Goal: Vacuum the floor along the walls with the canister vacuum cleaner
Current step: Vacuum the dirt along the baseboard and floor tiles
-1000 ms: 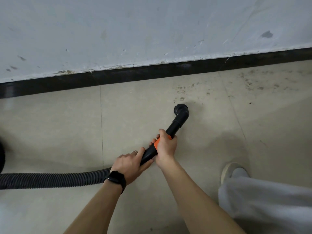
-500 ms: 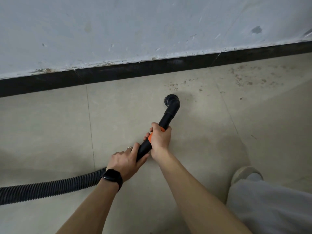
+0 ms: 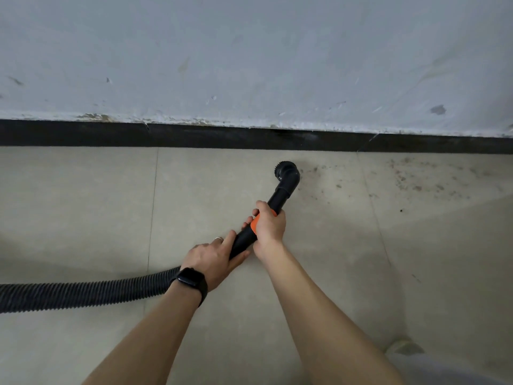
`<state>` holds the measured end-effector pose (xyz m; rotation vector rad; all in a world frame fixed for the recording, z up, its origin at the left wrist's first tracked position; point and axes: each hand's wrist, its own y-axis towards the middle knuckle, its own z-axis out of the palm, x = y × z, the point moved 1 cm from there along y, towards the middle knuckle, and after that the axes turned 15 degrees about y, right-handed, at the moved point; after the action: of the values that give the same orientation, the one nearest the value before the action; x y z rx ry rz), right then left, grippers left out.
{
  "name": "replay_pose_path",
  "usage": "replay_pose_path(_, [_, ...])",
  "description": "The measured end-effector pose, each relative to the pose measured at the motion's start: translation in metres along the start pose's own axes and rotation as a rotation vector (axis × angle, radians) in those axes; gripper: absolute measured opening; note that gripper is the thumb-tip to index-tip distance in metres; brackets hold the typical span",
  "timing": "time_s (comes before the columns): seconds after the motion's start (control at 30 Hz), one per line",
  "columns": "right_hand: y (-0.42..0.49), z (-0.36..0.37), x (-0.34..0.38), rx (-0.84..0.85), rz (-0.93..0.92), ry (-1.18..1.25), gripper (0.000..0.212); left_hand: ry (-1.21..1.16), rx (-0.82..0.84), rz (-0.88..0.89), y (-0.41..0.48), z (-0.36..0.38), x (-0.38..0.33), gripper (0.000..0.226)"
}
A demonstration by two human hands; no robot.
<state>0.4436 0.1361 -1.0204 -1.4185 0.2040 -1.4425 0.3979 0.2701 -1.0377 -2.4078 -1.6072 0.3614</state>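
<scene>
the black wand [image 3: 279,197] is held w/ both hands: the right hand [image 3: 269,229] is wrapped tight round it at the orange collar [image 3: 254,224], and the left hand [image 3: 212,258] is closed round the tube just behind, where the ribbed hose [image 3: 83,293] starts. the round brush nozzle [image 3: 286,169] is set down on the floor [image 3: 208,190] near the black skirting [image 3: 222,136]; contact w/ the skirting can't be told. the canister is not in view; the hose is led off past the left edge.

risks, as judged:
- a strip betw. nozzle & skirting could be left dirty if the head isn't brought closer in.
- the dirt specks [image 3: 410,176] lie to the right of the nozzle, so they could be scattered or missed if the head is lifted or swept too fast.
- the hose could be pulled taut w/ the canister off-frame, & the wand jerked back.
- the skirting & the flaking wall [image 3: 249,65] edge could be knocked if the elbow is pushed fwd too hard.
</scene>
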Motion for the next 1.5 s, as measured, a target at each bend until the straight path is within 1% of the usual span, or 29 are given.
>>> replay_pose_path(0.13, [0.012,0.014,0.011,0.002,-0.013,-0.056,0.012,-0.030,0.016,-0.036,0.015,-0.008,-0.005,0.052])
replay_pose_path(0.37, [0.029,0.025,0.023,0.012,-0.024,-0.109,0.012,-0.087,0.049,-0.072,0.034,-0.017,-0.010,0.049])
replay_pose_path(0.57, [0.037,0.037,0.029,0.002,-0.040,-0.190,0.011,-0.215,0.061,-0.131,0.038,-0.026,-0.013,0.042])
replay_pose_path(0.63, [0.036,0.039,0.030,0.000,-0.046,-0.220,0.015,-0.253,0.061,-0.146,0.036,-0.028,-0.014,0.043])
replay_pose_path(0.7, [0.034,0.039,0.029,0.011,-0.044,-0.242,0.025,-0.260,0.047,-0.166,0.030,-0.031,-0.017,0.043])
replay_pose_path(0.77, [0.028,0.034,0.025,0.025,-0.019,-0.230,0.032,-0.207,0.018,-0.174,0.019,-0.033,-0.019,0.045])
replay_pose_path(0.83, [0.016,0.024,0.016,0.011,0.006,-0.206,0.026,-0.147,0.015,-0.149,0.004,-0.031,-0.016,0.043])
replay_pose_path(0.9, [0.001,0.013,0.004,-0.002,0.027,-0.182,0.018,-0.089,0.045,-0.103,-0.013,-0.029,-0.008,0.037])
replay_pose_path(1.03, [-0.027,-0.003,-0.017,-0.028,0.044,-0.088,0.017,0.085,0.097,-0.022,-0.038,-0.029,0.008,0.030])
replay_pose_path(1.23, [-0.053,-0.026,-0.024,-0.102,0.036,-0.010,0.014,0.152,0.077,0.076,-0.063,-0.034,0.006,0.043])
replay_pose_path(1.37, [-0.062,-0.044,-0.024,-0.189,0.036,0.099,0.016,0.229,0.079,0.157,-0.067,-0.038,0.000,0.043])
replay_pose_path(1.5, [-0.065,-0.056,-0.019,-0.232,0.042,0.145,0.018,0.272,0.080,0.198,-0.065,-0.039,-0.007,0.044])
